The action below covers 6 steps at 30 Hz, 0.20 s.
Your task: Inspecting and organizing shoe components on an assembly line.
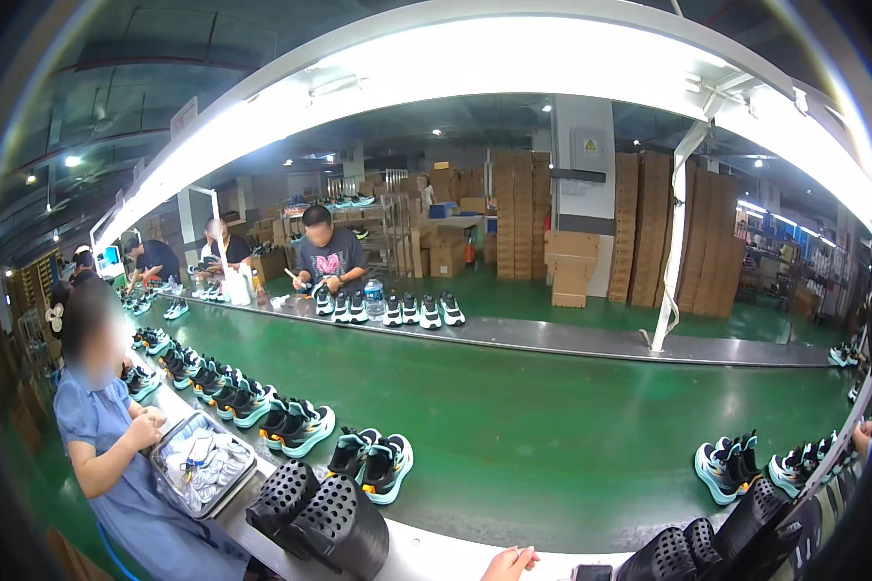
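Note:
At the bottom edge, my left hand [511,564] shows only in part, over the white front ledge [436,554] of the bench. Its fingers are curled together; whatever they may hold is too small to make out. My right hand is out of the picture. To the left of my hand stands a pair of black perforated plastic shoe-shaped forms [344,528]. More such black forms [664,557] stand to its right. Beyond the left forms sits a pair of black sneakers with pale turquoise soles [388,468]. Another sneaker pair [725,467] rests on the green surface at right.
A row of sneakers [242,399] runs along the left. A person in blue [102,426] sits beside a metal tray of white crumpled pieces [203,465]. Across the green surface, another person [329,257] handles shoes. A white post [675,242] rises at right; another person's hand [864,438] shows there.

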Motion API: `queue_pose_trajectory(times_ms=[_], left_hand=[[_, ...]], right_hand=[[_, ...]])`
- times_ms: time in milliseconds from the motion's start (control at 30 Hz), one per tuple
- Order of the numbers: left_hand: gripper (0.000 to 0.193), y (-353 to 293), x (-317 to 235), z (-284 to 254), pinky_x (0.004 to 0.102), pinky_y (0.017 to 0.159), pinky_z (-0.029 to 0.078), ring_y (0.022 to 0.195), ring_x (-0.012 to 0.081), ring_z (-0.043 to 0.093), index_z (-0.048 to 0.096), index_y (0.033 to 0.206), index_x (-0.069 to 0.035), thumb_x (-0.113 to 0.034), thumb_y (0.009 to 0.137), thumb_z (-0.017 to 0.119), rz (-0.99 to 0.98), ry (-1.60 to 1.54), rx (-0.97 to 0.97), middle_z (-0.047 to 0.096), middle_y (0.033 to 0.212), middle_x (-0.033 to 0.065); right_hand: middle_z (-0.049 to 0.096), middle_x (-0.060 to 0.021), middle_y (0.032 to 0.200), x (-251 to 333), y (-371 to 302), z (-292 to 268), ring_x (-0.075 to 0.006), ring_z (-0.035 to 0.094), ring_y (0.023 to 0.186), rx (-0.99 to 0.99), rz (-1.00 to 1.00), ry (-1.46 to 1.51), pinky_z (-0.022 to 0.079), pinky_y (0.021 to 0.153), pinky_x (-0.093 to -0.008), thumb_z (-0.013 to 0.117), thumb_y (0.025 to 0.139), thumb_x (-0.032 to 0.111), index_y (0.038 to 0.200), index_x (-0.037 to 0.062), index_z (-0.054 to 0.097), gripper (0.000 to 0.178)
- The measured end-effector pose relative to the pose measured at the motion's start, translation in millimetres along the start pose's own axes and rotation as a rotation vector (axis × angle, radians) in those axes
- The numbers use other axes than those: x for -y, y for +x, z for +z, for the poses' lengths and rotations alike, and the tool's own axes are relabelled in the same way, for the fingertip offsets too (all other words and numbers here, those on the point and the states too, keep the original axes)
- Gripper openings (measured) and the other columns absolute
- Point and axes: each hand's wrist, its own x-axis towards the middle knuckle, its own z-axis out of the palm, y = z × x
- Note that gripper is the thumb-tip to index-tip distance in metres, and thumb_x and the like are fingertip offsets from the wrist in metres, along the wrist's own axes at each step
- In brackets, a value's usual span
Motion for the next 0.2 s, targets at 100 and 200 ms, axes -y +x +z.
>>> queue_pose_trajectory(times_ms=[100,200], left_hand=[[0.052,40.0,75.5,-16.0,0.0383,0.108,0.022,0.129,0.0359,0.028,0.041,0.132,-0.005,-0.039,0.093,0.041,0.052,-0.021,-0.105,0.038,0.136,0.0186],[0.065,41.5,13.0,-17.1,0.0376,0.11,0.011,0.134,0.0219,0.02,0.014,0.14,-0.008,-0.018,0.089,0.053,-0.129,0.039,0.37,0.023,0.144,0.0101]], right_hand=[[0.06,-0.0191,0.078,2.7,-3.2,3.9,-0.0353,0.059,0.074,0.031,0.002,0.058,0.047,0.066,-0.0396,0.044,0.078,0.0,0.088,0.002,0.057,0.016],[0.061,-0.0179,0.076,-25.4,-4.3,4.2,-0.0335,0.06,0.072,0.004,0.116,0.042,0.047,0.066,-0.039,0.041,0.076,-0.002,0.087,0.0021,0.058,0.02]])
